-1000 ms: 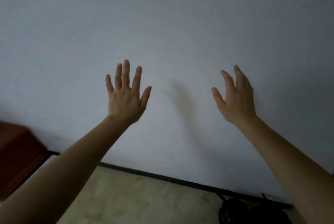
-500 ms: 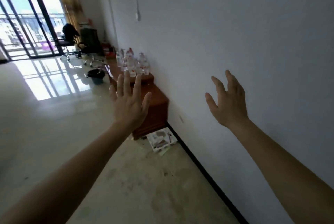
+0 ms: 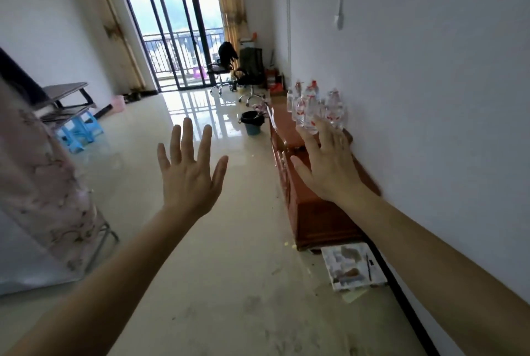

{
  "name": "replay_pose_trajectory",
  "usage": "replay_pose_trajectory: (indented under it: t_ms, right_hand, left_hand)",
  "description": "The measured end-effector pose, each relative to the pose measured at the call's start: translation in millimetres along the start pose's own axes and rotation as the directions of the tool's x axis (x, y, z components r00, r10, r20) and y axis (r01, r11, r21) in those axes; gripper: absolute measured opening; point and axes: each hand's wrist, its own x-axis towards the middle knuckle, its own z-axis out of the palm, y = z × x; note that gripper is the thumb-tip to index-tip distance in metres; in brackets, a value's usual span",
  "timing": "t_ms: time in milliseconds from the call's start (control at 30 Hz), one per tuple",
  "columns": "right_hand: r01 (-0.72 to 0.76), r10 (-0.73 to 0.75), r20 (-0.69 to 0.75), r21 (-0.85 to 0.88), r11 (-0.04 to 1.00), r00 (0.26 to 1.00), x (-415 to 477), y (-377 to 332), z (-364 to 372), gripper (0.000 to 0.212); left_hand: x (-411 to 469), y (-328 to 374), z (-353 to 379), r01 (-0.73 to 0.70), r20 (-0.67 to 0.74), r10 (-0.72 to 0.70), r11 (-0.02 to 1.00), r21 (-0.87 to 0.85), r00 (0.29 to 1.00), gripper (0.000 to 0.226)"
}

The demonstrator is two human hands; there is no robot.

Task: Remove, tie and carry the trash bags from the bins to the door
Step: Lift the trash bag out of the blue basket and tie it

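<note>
Both my hands are raised in front of me, palms forward and fingers spread, holding nothing. My left hand [image 3: 190,173] hovers over the shiny floor in the middle of the view. My right hand [image 3: 328,164] is in front of the low wooden cabinet [image 3: 318,212] along the right wall. Farther down the room a blue bin [image 3: 252,122] with a black trash bag lining it stands on the floor beside the cabinet's far end. A pink bin [image 3: 118,103] sits by the left wall.
Several water bottles [image 3: 311,104] stand on the cabinet. A flat paper box [image 3: 351,266] lies on the floor by the cabinet. Two office chairs [image 3: 229,68] stand before the glass balcony door [image 3: 177,40]. Blue stools [image 3: 79,133] and a cloth-covered table [image 3: 43,183] line the left.
My view has swung left from the blank wall to look down the long room. Both hands stay raised and spread, now with the cabinet and the bins behind them.
</note>
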Motion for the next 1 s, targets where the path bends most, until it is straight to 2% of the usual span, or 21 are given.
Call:
replay_pose_trajectory:
  t_ms: [100, 233, 367, 567, 800, 900, 1000]
  right_hand:
    - [0.037, -0.038, 0.016, 0.076, 0.996, 0.999, 83, 3, 35, 0.066]
    - [0.075, -0.078, 0.009, 0.189, 0.979, 0.997, 187, -8, 84, 0.062]
    - [0.102, -0.13, 0.082, 0.281, 0.954, 0.988, 255, -34, 149, 0.063]
    - [0.242, -0.28, 0.158, 0.226, 0.944, 0.947, 358, -73, 263, 0.064]
    - [0.307, -0.329, 0.174, 0.142, 0.941, 0.928, 509, -100, 371, 0.064]
    - [0.269, -0.281, 0.118, 0.11, 0.957, 0.952, 591, -100, 396, 0.063]
    - [0.194, -0.202, 0.122, 0.071, 0.978, 0.972, 650, -86, 425, 0.062]
  left_hand:
    - [64, -23, 24, 0.077, -0.003, -0.077, 0.996, 0.049, 0.997, 0.07]
    - [138, -54, 55, 0.109, -0.015, -0.108, 0.985, 0.133, 0.994, 0.068]
    - [179, -98, 103, 0.185, 0.005, -0.189, 0.968, 0.171, 0.982, 0.068]
    - [248, -185, 194, 0.309, 0.031, -0.317, 0.939, 0.153, 0.948, 0.071]
    - [374, -283, 307, 0.285, 0.117, -0.308, 0.942, 0.175, 0.944, 0.075]
    - [456, -320, 342, 0.207, 0.125, -0.226, 0.967, 0.15, 0.966, 0.073]
    - [524, -341, 380, 0.165, 0.121, -0.177, 0.981, 0.104, 0.977, 0.071]
